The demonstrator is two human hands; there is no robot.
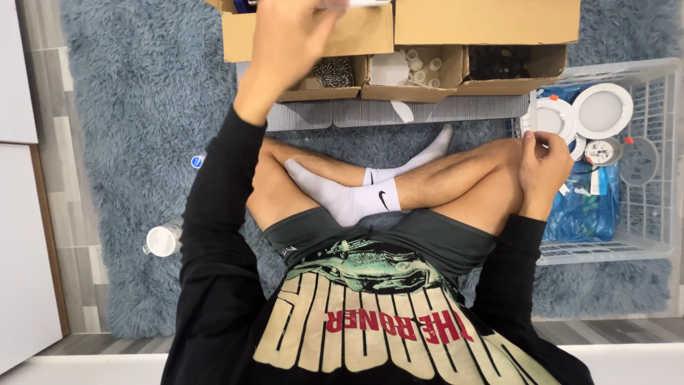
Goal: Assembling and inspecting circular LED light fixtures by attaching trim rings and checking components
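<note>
Presently nearest the right grip: a white round lamp [550,117], flat and disc-shaped, lying just beyond the fingertips at the near edge of a white basket [662,214].
Right grip: the right hand [545,167] rests on the knee with fingers curled close together. Whether they pinch something small or only touch the lamp's rim I cannot tell.
Left grip: the left hand [288,43] is raised over the cardboard boxes. Its fingers are blurred, and a white thing [363,2] shows at the picture's top edge just past them. Whether it is held I cannot tell.
How the lamp should handle: probably light and stiff, a smooth plastic face that may slip. The rim looks like the safest place to hold, away from the loose wires and clips beside it.
Beyond the right grip: a second white disc [603,109] and a grey round part [638,160], with a blue plastic bag [581,214] under them.
Beyond the left grip: an open box of screws [333,71], one of white plastic parts [413,68] and one of dark parts [499,63].
Outside the left arm: a bottle [162,239] on its side on the grey rug [128,107].
</note>
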